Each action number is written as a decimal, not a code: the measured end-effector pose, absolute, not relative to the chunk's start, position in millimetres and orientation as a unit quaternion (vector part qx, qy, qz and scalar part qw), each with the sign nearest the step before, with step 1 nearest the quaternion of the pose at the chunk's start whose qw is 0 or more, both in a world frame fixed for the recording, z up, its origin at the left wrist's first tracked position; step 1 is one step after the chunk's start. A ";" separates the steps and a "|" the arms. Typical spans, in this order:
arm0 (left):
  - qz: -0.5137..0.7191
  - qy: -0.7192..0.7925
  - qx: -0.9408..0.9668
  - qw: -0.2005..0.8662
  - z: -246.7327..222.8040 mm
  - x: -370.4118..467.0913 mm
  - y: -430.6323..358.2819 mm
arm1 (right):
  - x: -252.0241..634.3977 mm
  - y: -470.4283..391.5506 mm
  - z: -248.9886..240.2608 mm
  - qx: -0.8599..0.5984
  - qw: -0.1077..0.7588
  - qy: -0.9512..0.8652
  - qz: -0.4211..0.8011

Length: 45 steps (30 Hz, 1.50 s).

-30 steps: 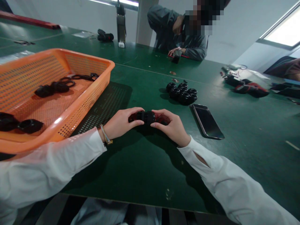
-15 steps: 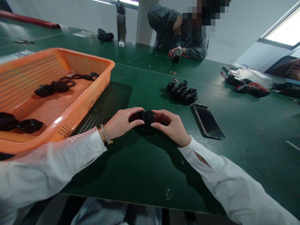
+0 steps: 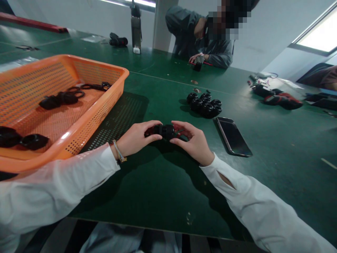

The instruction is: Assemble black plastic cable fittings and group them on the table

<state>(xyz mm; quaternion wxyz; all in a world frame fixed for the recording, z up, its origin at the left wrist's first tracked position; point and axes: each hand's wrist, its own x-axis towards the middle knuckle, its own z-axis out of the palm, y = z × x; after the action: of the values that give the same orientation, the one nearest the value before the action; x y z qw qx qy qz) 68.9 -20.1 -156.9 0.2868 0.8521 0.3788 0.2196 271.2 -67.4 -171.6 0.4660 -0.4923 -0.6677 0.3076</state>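
A small black cylindrical fitting is held between both my hands just above the green table. My left hand pinches its left end with thumb and fingers. My right hand grips its right end, fingers curled around it. Both sleeves are white. A cluster of several similar black fittings lies on the table beyond my hands.
An orange mesh basket with black rings and fittings stands at the left. A dark phone lies to the right of my hands. Another person sits across the table with one hand on it. Red-and-black items lie far right.
My right hand's fingers have lifted and turned slightly around the fitting's right end. My left hand has stayed put.
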 end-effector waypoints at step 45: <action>0.229 0.365 0.856 0.286 -158.7 68.5 -19.4 | 273.8 -68.3 -171.5 -0.495 0.445 -0.669 0.330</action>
<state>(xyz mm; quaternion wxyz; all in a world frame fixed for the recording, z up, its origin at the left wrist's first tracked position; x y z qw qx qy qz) 68.5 -19.4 -158.7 0.2859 0.8559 0.3652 0.2287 273.8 -68.3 -171.5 0.4451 -0.4950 -0.6694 0.3298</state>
